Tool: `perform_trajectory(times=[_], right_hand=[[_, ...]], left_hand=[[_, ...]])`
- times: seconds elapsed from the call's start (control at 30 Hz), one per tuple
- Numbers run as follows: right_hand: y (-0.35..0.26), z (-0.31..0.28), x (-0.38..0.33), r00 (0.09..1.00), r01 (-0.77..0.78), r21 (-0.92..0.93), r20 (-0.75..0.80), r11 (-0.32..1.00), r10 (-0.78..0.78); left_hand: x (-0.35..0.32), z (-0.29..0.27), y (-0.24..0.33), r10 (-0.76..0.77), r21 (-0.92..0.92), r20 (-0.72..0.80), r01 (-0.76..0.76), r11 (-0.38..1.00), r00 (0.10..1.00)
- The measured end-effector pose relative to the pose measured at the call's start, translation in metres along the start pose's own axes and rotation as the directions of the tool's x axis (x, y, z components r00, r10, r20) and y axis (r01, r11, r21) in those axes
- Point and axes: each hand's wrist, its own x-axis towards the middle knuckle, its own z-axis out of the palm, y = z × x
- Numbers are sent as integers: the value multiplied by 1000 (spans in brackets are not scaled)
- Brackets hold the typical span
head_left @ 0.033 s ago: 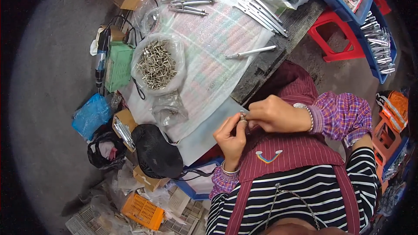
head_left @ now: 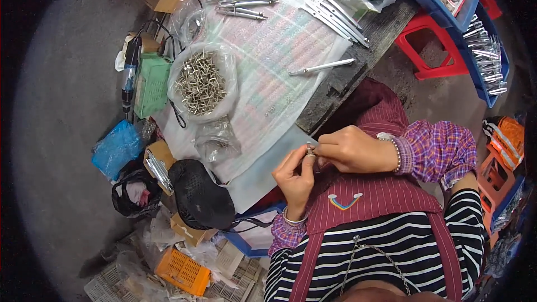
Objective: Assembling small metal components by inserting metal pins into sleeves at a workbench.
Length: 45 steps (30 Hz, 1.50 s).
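Observation:
Just in front of my apron, over the near edge of the worktable, both my hands meet at the fingertips. My left hand [head_left: 296, 182] pinches a small metal piece [head_left: 310, 149] between thumb and forefinger. Closed against the same piece from the right is my right hand [head_left: 358, 150], its fingers curled and hiding most of it. A lone silver metal rod [head_left: 323, 67] lies near the table edge beyond my hands. To the left stands a bag-lined tub of small metal screws or pins [head_left: 201, 83].
Several silver rods [head_left: 335, 17] lie toward the table's far end. At left are a power screwdriver [head_left: 130, 75], a green box [head_left: 152, 85] and a black mesh bag [head_left: 201, 194]. A red stool [head_left: 430, 45] and a blue bin of metal parts [head_left: 486, 61] stand at right.
Both hands have shifted very slightly to the left together, still pinching the small metal piece. The things on the table have not moved.

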Motion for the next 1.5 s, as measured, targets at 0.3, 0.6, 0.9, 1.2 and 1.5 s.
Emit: perform_trajectory(times=[0.3, 0.6, 0.9, 1.2, 1.5], right_hand=[[4, -9, 9, 982, -190, 342, 54, 920, 183], [30, -47, 47, 936, -99, -446, -345, 889, -68], [44, -55, 61, 966, -89, -584, -247, 807, -72], [3, -25, 10, 781, -377, 913, 222, 158, 583], [14, -5, -9, 753, -280, 936, 351, -211, 557]], left_hand=[[-1, -3, 2, 55, -29, -22, -56, 998, 998], [-1, -21, -17, -213, -643, -68, 120, 756, 975], [-1, -24, -21, -234, -618, 86, 236, 750, 968], [24, -5, -2, -151, -493, 72, 166, 854, 986], [26, 13, 2, -61, -428, 82, 90, 899, 995]])
